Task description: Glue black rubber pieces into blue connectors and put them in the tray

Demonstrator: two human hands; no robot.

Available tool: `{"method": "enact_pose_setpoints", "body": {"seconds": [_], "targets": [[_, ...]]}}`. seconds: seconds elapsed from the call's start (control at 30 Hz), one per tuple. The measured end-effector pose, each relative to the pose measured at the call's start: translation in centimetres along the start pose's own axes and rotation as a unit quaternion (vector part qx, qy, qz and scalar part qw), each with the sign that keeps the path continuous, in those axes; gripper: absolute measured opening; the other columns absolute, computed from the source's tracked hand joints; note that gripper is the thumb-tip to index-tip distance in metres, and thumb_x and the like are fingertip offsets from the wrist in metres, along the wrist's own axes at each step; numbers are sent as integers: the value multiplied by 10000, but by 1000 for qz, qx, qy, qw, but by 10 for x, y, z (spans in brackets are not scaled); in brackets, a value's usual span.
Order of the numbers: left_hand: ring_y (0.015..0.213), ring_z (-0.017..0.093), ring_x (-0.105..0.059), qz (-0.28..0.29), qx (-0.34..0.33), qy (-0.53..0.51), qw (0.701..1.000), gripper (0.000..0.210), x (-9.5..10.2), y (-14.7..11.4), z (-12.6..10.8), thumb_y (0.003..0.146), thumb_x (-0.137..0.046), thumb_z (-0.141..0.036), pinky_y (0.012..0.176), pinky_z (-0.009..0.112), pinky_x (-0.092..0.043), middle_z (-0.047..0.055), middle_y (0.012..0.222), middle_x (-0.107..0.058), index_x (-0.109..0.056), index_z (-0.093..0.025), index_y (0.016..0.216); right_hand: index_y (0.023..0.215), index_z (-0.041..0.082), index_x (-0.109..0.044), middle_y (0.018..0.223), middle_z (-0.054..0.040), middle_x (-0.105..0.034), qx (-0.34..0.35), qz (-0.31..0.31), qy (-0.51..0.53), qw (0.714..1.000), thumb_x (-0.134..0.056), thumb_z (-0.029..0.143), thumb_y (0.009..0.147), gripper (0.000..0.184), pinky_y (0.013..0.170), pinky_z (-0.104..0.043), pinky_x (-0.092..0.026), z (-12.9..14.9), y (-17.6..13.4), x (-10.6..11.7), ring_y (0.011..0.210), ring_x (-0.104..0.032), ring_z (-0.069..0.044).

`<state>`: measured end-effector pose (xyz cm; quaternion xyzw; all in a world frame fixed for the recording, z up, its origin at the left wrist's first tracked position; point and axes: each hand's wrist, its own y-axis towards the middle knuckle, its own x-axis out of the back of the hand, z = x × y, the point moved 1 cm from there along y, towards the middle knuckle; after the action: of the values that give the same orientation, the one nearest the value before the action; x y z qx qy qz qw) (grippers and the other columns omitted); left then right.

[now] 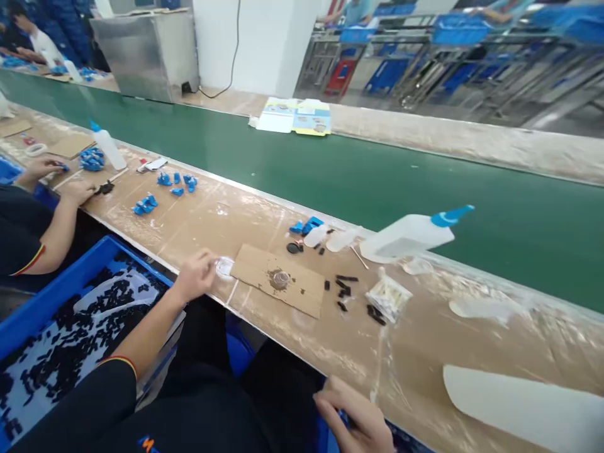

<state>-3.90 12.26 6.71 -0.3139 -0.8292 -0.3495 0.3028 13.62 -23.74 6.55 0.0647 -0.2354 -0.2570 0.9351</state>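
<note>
Left hand [195, 277], fingers bunched, at the white round item [224, 268] by the cardboard strip's [252, 263] left end; can't tell if gripping. Best kept off the strip's brown smear [279, 280]. Right hand [357, 412] half-curled at counter's [212, 211] edge; can't tell if it's grasping the blue bit [344, 417] there.

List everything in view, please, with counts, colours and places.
Worktable: one, brown, foreground
Conveyor belt: one, green, beyond worktable
Cardboard strip: one, brown, worktable centre
Round item: one, white, beside strip
Squeeze bottles: at least two, white, worktable
Plastic parts: many, blue, worktable
Swab bag: one, white, right of strip
Small pieces: many, black, bin and worktable
Bin: one, blue, left
Carton: one, multicoloured, belt's far edge
Co-worker's hands: two, left
Left hand: one, near strip
Right hand: one, lower centre
</note>
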Motion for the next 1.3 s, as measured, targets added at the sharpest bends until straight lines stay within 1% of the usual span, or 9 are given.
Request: {"method": "enact_pose_setpoints", "body": {"seconds": [0.17,0.47,0.67,0.8,0.87,0.93,1.07,1.13,1.3], "targets": [[981,215,-631,-51,253,156,953,209,28,107,85,917,-538,-251,947,329,-476,117,1066,-662,-671,-138,1032,785,195,-650,571,17,-431,80,-89,122,985,-585,171,932,162,525,-280,-341,-17,93,-17,525,-432,-127],[1169,382,-558,-71,355,181,914,316,26,222,151,814,-719,-326,1010,531,-427,221,1232,-599,-623,-99,1012,774,186,-618,600,5,-447,89,-55,118,988,-564,141,939,180,540,-283,-328,-32,105,-3,553,-431,-130],[1183,267,-509,-125,259,89,954,254,13,213,131,875,-705,-301,1094,485,-374,87,1186,-597,-574,-137,1018,677,192,-595,593,8,-495,29,-222,-57,973,-637,239,918,249,560,-292,-361,-41,104,52,542,-449,-129],[869,130,-602,-129,211,-92,965,260,-19,192,86,934,-649,-381,845,311,-509,9,983,-644,-579,-173,1073,894,209,-723,850,-71,-663,-81,-123,-285,947,-589,364,919,207,729,-354,-474,-66,139,67,780,-606,-219],[836,120,-635,-100,218,-308,920,229,-42,185,49,950,-615,-370,726,260,-503,16,980,-660,-579,-206,1105,981,201,-734,960,-105,-676,-104,-31,-337,935,-513,321,929,257,830,-407,-484,-83,157,64,915,-615,-270],[859,133,-666,-51,248,-547,798,210,-63,183,11,934,-605,-291,701,253,-499,30,993,-665,-575,-227,1133,1021,189,-738,1010,-120,-675,-118,39,-369,921,-480,280,931,287,877,-433,-479,-95,169,57,958,-601,-291],[729,112,-641,-13,282,-719,635,348,-90,182,-35,895,-512,-146,603,210,-440,15,872,-648,-525,-219,1235,1027,188,-760,1058,-115,-681,-112,86,-391,909,-481,288,944,308,891,-439,-478,-107,174,51,945,-581,-290],[637,91,-584,13,279,-737,615,406,-97,178,-38,862,-503,-131,548,184,-383,1,797,-614,-511,-208,1261,1004,198,-773,1040,-107,-687,-91,98,-386,913,-483,304,946,314,879,-441,-480,-111,171,52,919,-572,-284],[543,85,-478,83,271,-703,653,382,-104,160,-30,811,-525,-166,478,190,-252,-5,698,-522,-543,-175,1193,1043,224,-772,1037,-100,-687,-19,104,-367,924,-469,437,971,378,866,-448,-480,-125,159,58,926,-570,-280]]}}
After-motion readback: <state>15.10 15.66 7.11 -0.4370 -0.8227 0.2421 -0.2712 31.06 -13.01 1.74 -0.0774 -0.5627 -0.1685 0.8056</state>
